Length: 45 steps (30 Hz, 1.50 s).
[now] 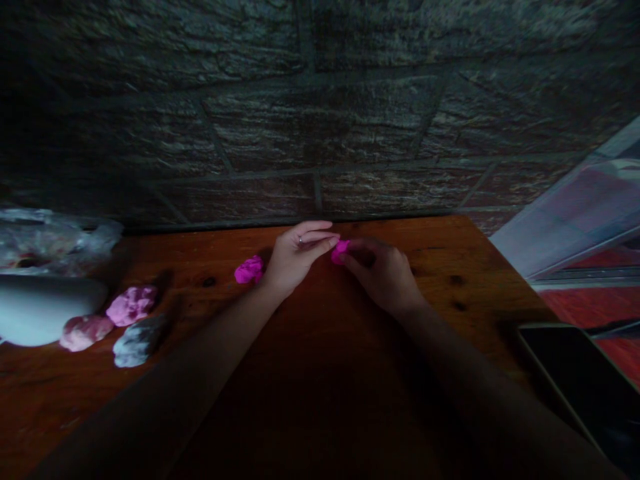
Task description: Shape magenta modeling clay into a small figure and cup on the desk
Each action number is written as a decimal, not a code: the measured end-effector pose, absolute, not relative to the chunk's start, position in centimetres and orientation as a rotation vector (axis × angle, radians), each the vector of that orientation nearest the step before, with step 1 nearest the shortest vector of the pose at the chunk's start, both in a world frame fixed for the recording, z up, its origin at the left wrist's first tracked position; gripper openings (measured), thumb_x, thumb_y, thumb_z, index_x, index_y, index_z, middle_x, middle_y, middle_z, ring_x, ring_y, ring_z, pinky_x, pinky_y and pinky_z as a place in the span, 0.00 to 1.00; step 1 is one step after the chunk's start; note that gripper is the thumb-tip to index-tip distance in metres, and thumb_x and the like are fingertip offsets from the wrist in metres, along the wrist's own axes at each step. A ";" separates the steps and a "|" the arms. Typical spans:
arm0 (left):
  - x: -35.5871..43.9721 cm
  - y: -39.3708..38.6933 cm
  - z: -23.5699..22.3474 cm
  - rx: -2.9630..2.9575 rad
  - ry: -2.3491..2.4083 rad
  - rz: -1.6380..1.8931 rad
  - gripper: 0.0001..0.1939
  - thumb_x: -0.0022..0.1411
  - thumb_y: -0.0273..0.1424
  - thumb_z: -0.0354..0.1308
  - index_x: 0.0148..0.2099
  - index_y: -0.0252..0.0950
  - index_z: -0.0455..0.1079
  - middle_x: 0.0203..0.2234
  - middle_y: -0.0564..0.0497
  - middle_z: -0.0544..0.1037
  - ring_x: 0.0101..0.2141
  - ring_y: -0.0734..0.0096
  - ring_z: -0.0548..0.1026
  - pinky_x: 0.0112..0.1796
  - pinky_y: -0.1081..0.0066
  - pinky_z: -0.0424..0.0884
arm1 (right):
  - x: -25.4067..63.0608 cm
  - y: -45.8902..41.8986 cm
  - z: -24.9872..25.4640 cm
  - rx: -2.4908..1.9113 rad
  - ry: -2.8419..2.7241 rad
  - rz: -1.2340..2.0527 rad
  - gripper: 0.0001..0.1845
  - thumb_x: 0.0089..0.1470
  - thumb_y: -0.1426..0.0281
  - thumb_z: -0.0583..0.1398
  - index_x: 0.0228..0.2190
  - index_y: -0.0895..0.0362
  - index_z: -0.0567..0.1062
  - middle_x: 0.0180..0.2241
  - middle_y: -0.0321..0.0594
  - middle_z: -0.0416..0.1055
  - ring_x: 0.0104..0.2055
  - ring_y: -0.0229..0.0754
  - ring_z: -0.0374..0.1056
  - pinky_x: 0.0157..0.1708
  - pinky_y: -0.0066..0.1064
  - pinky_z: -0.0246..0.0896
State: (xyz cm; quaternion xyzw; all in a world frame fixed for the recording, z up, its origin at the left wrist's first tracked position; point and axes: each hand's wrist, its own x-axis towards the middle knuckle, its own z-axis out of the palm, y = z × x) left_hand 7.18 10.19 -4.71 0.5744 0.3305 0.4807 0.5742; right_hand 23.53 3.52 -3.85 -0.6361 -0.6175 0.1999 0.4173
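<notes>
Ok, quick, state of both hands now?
Left hand: at the edge of the small pink lump; can't tell if it grips.
Right hand: closed, pinching that lump.

Block wall (375, 120), wooden table (450, 253); dim light.

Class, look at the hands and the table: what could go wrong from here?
The small pink lump at the right hand's fingertips could slip and drop onto the table. The left hand, close beside another bright pink lump, might nudge it. The right forearm could bump the phone if it swings outward.
</notes>
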 end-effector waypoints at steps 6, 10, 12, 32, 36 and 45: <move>7.2 10.2 -4.6 1.347 0.763 1.138 0.20 0.49 0.32 0.76 0.44 0.35 0.78 0.36 0.48 0.86 0.42 0.63 0.84 0.53 0.59 0.75 | 23.4 3.4 -3.7 -1.606 -1.554 0.472 0.08 0.56 0.70 0.68 0.40 0.53 0.83 0.40 0.39 0.84 0.39 0.44 0.80 0.41 0.34 0.71; 7.3 10.2 -4.6 1.350 0.780 1.151 0.18 0.49 0.31 0.75 0.43 0.35 0.78 0.35 0.49 0.86 0.40 0.65 0.83 0.51 0.61 0.75 | 23.3 3.4 -3.6 -1.620 -1.547 0.493 0.08 0.56 0.70 0.68 0.40 0.54 0.83 0.39 0.39 0.84 0.38 0.44 0.80 0.40 0.33 0.71; 7.3 10.2 -4.7 1.351 0.782 1.154 0.18 0.49 0.31 0.75 0.43 0.35 0.79 0.35 0.49 0.86 0.40 0.64 0.83 0.51 0.60 0.75 | 23.4 3.5 -3.7 -1.613 -1.541 0.502 0.08 0.56 0.70 0.68 0.40 0.53 0.83 0.39 0.39 0.84 0.37 0.43 0.79 0.39 0.33 0.71; 7.3 10.1 -4.6 1.406 0.792 1.145 0.17 0.51 0.32 0.74 0.43 0.35 0.78 0.36 0.48 0.85 0.41 0.64 0.83 0.51 0.60 0.75 | 23.4 3.5 -3.7 -1.606 -1.557 0.482 0.08 0.56 0.70 0.68 0.40 0.53 0.83 0.39 0.39 0.84 0.38 0.44 0.80 0.41 0.34 0.72; 7.3 10.1 -4.7 1.420 0.789 1.149 0.17 0.51 0.32 0.74 0.43 0.35 0.78 0.35 0.48 0.85 0.41 0.64 0.83 0.51 0.60 0.75 | 23.4 3.5 -3.7 -1.619 -1.562 0.464 0.08 0.56 0.71 0.68 0.40 0.54 0.83 0.40 0.40 0.84 0.38 0.45 0.80 0.40 0.34 0.71; 7.4 10.0 -4.7 1.393 0.787 1.165 0.17 0.51 0.31 0.74 0.44 0.35 0.78 0.35 0.48 0.86 0.41 0.63 0.83 0.51 0.59 0.75 | 23.5 3.5 -3.9 -1.576 -1.563 0.484 0.08 0.56 0.70 0.67 0.40 0.51 0.83 0.39 0.38 0.84 0.38 0.44 0.80 0.41 0.34 0.72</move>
